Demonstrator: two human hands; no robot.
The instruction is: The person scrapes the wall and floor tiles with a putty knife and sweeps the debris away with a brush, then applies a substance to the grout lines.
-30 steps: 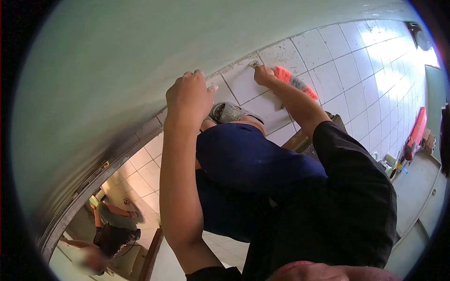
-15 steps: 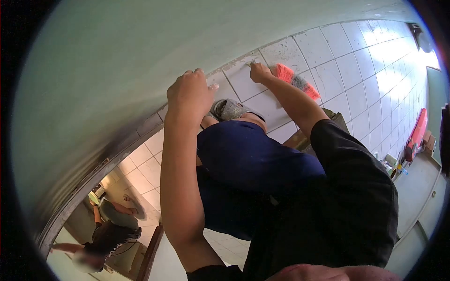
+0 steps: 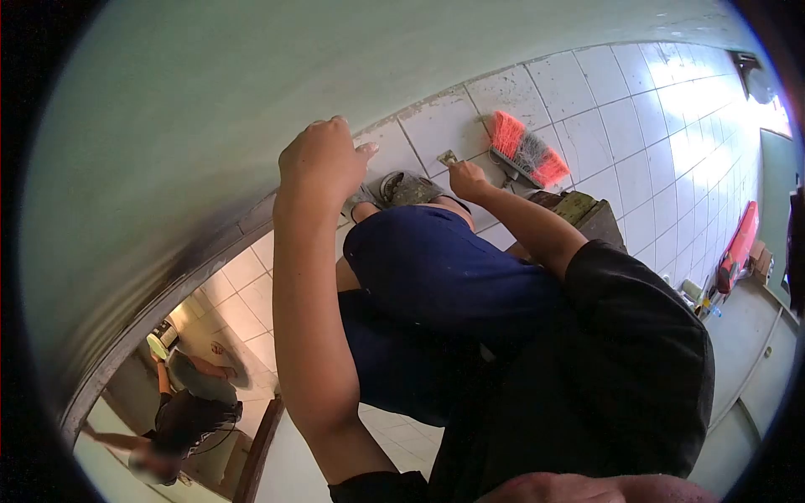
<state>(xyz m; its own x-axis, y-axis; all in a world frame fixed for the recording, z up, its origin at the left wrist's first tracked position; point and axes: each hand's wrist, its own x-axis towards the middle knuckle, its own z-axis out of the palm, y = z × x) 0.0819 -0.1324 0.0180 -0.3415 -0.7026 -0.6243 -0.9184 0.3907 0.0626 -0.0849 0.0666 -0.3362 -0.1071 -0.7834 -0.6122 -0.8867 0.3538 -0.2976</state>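
What I would watch first is the scraper (image 3: 446,158) skidding; the floor tiles (image 3: 440,126) look glazed and have grout lines, so an edge that caught in a joint and then came free could jump, and the nearer grey slipper (image 3: 407,189) sits just beside it; a sideways swing of the right hand (image 3: 467,179) could also knock the broom (image 3: 507,134), whose orange and grey bristles lie just beyond the knuckles; and with the body bent so low, I judge balance a weak point, since I can't tell whether the left hand (image 3: 320,159) is braced on the green wall (image 3: 251,84) or merely near it.

As for the grip, I see the right hand closed around the scraper's near end, fingers wrapped and no gap showing; the tool juts out past the fist toward the foot of the wall, over the tiles between slipper and broom; from my angle I can't tell whether its edge touches the floor; the left hand is loosely curled, thumb standing out with something whitish on its tip, and its inner side is hidden, so I can't tell if it holds anything; it is well apart from the scraper, on the far side of the slipper.
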